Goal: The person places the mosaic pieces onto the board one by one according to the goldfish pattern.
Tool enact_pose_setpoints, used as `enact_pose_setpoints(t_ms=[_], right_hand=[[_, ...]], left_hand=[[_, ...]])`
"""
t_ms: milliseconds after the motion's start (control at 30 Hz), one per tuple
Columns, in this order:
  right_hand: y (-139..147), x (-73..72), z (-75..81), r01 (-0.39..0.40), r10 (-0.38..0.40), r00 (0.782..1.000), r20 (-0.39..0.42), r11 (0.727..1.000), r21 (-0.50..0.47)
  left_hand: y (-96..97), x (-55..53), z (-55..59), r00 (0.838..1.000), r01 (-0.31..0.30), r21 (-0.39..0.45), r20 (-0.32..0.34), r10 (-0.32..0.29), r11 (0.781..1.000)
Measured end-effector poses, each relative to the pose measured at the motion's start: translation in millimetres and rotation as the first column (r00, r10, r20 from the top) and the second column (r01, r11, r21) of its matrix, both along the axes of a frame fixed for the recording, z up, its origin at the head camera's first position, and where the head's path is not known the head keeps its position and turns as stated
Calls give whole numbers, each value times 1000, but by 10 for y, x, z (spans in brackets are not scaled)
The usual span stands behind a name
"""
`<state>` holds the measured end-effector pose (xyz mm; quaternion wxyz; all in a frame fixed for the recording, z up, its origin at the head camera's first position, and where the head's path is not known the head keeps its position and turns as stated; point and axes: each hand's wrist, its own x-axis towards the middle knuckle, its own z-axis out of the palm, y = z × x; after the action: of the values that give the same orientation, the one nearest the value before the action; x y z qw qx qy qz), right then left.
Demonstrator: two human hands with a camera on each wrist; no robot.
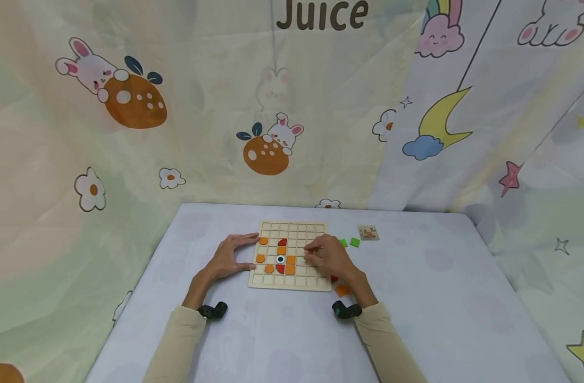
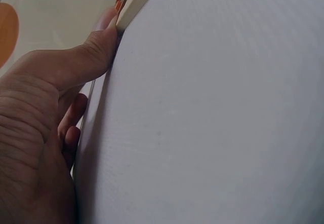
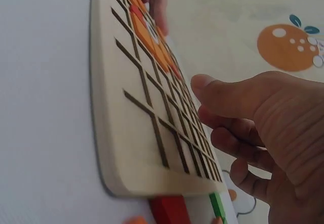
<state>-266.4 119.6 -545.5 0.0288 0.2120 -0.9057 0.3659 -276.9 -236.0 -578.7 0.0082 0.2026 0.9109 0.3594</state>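
Observation:
A square wooden grid board (image 1: 297,282) lies on the white table. On its left part sit several flat pieces: orange discs (image 1: 263,241), orange squares (image 1: 290,259), red quarter-round pieces (image 1: 280,269) and a white disc with a dark centre (image 1: 280,259). My left hand (image 1: 226,257) is spread along the board's left edge, its thumb (image 2: 96,51) against the side. Over the right half of the grid hovers my right hand (image 1: 331,254), thumb near its curled fingers (image 3: 233,133). I cannot tell whether a piece is between its fingertips.
Beyond the board's right edge are loose green squares (image 1: 355,242), a red piece (image 3: 169,210) and an orange piece (image 1: 342,290). A small patterned card (image 1: 368,232) lies at the back right. A printed cloth (image 1: 201,106) hangs behind the table.

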Motion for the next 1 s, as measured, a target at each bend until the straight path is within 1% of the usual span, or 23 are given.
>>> enact_pose_setpoints(t_ms=[200, 267, 333, 400, 567, 733, 1000], right_hand=[[236, -18, 28, 32, -31, 999, 32, 999, -36], [326, -19, 26, 34, -32, 999, 35, 997, -65], [418, -27, 10, 41, -39, 999, 35, 996, -74], [503, -28, -8, 58, -57, 998, 22, 997, -52], [691, -11, -37, 81, -80, 997, -16, 995, 64], [844, 60, -62, 74, -74, 997, -3, 993, 91], [960, 202, -87, 116, -113, 993, -24, 983, 141]], left_hand=[[0, 14, 26, 1000, 3, 4, 7, -3, 1000], [1, 17, 29, 1000, 4, 2, -1, -4, 1000], [-1, 17, 31, 1000, 7, 4, -9, -7, 1000], [0, 17, 33, 1000, 8, 4, -15, -8, 1000], [9, 15, 30, 1000, 9, 6, -9, -9, 1000], [3, 12, 14, 1000, 10, 4, -6, -10, 1000], [-10, -13, -23, 1000, 11, 8, -16, -11, 1000]])
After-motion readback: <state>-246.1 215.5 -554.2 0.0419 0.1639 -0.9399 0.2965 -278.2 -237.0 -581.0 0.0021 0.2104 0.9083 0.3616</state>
